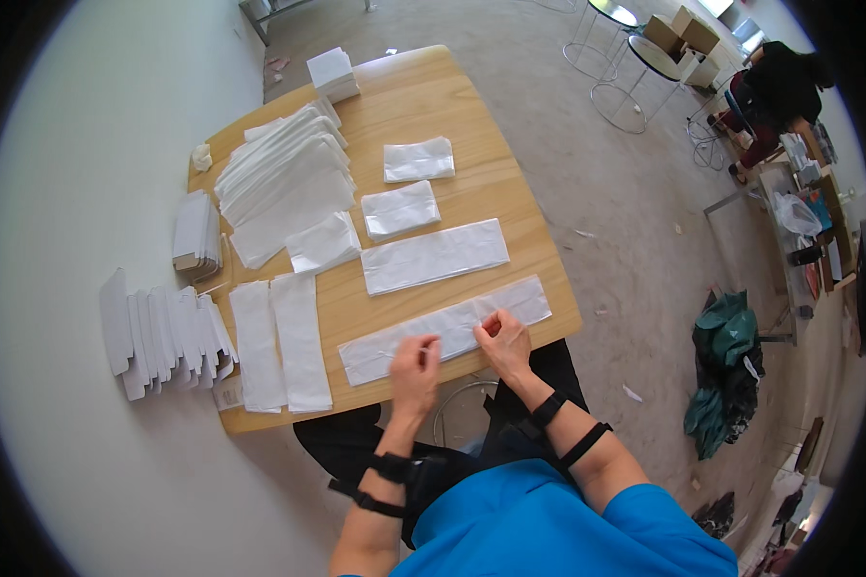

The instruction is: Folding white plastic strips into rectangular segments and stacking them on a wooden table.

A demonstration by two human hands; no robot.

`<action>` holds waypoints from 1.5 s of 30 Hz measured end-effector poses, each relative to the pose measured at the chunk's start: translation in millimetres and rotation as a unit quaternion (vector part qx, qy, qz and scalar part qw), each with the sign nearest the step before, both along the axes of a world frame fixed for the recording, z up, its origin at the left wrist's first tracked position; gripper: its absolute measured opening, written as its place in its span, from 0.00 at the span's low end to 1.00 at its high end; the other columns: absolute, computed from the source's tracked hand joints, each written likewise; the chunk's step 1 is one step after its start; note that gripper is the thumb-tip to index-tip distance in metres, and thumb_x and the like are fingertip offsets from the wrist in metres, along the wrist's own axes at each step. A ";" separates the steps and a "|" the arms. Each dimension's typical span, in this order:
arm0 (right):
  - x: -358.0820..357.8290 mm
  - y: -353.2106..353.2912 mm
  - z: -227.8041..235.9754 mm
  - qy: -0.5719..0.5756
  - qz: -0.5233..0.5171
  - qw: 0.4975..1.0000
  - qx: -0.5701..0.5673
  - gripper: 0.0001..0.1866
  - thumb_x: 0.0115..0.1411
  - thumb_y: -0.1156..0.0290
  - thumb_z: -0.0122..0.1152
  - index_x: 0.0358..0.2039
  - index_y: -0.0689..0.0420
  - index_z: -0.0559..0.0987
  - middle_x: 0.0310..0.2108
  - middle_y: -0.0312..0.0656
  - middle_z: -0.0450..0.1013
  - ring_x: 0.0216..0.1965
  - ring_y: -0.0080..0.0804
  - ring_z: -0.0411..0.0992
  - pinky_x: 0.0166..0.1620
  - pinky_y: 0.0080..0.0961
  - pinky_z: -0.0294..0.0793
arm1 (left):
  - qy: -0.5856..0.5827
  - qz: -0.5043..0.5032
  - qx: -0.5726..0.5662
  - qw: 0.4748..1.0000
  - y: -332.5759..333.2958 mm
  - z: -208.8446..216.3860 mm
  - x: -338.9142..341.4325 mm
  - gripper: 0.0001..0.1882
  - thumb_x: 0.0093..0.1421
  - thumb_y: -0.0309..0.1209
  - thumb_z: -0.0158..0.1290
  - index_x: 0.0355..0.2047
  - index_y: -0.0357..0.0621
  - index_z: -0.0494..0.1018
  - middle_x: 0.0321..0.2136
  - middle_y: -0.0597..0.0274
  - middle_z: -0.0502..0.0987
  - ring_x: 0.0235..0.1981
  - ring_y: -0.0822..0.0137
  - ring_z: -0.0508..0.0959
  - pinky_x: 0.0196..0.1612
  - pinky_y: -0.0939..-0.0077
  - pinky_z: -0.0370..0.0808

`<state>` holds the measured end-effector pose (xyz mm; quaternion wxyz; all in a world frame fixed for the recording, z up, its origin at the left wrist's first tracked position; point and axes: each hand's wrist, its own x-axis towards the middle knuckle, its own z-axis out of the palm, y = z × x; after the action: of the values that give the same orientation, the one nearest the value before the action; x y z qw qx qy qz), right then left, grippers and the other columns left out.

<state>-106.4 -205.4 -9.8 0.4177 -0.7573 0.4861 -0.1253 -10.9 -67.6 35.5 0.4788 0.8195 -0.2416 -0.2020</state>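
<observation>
A long white folded sheet [443,330] lies crosswise along the near edge of the wooden table. Over its middle, my right hand [503,343] pinches at the near part of the sheet with thumb and forefinger. My left hand [415,375] hovers by the sheet's near edge, left of the right hand. Its fingers look curled but are smeared by motion, so whether they hold anything is hidden. Just beyond lies a shorter white folded sheet [435,257]. Two small folded white packets, a middle one [400,210] and a far one [419,160], lie farther back.
A fanned pile of white sheets [289,173] covers the table's far left. Two long folded strips [301,341] lie at the near left, beside flat white cartons [168,337] at the wall. Stools [654,58], green bags [725,332] and a person [784,87] are at the right.
</observation>
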 end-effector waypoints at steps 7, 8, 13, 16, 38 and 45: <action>1.4 4.4 -7.5 -0.023 -0.002 0.999 -0.024 0.12 0.48 0.65 0.67 0.23 0.60 0.75 0.18 0.43 0.74 0.21 0.36 0.74 0.28 0.30 0.73 | 0.282 0.043 -0.094 0.954 -34.5 -63.2 -10.4 0.12 0.66 0.33 0.48 0.40 0.37 0.75 0.28 0.63 0.77 0.27 0.75 0.76 0.33 0.83 0.74; 0.6 4.1 -7.3 -0.024 0.005 0.999 -0.023 0.12 0.48 0.65 0.67 0.23 0.60 0.75 0.19 0.43 0.74 0.21 0.35 0.74 0.27 0.29 0.73 | 0.281 0.040 -0.093 0.954 -34.6 -67.4 -10.7 0.12 0.66 0.33 0.48 0.40 0.37 0.75 0.28 0.63 0.77 0.27 0.75 0.76 0.33 0.83 0.74; -2.2 8.1 4.7 -0.073 0.022 0.997 -0.029 0.13 0.48 0.66 0.69 0.25 0.59 0.75 0.20 0.41 0.74 0.21 0.30 0.73 0.27 0.26 0.72 | 0.269 0.025 -0.100 0.958 -36.5 -63.5 -13.5 0.12 0.67 0.33 0.45 0.38 0.36 0.73 0.26 0.63 0.76 0.26 0.76 0.75 0.31 0.83 0.74; 1.4 9.1 2.4 -0.119 0.008 0.992 0.043 0.15 0.47 0.64 0.68 0.32 0.59 0.76 0.23 0.44 0.76 0.24 0.36 0.75 0.29 0.31 0.72 | 0.271 0.041 -0.105 0.956 -34.4 -65.9 -11.0 0.12 0.67 0.35 0.45 0.38 0.38 0.72 0.26 0.63 0.76 0.24 0.76 0.74 0.30 0.82 0.73; 4.9 2.7 3.0 -0.106 0.064 0.992 0.028 0.10 0.51 0.65 0.64 0.24 0.60 0.80 0.23 0.46 0.76 0.25 0.39 0.75 0.31 0.32 0.73 | 0.266 0.022 -0.042 0.963 -35.1 -69.3 -5.9 0.11 0.63 0.37 0.53 0.33 0.42 0.73 0.25 0.71 0.73 0.22 0.80 0.68 0.26 0.85 0.67; 0.4 -1.4 -10.1 -0.128 0.039 0.983 0.123 0.12 0.52 0.64 0.64 0.25 0.61 0.80 0.22 0.43 0.77 0.23 0.28 0.74 0.30 0.24 0.73 | 0.286 0.034 -0.066 0.955 -37.6 -70.7 -8.9 0.09 0.64 0.36 0.50 0.31 0.44 0.71 0.22 0.72 0.69 0.21 0.80 0.67 0.26 0.86 0.65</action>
<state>-106.0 -206.8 -20.0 0.5714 -0.6962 0.4100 -0.1440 -19.8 -105.2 -35.2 0.5875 0.7018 -0.0790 -0.3952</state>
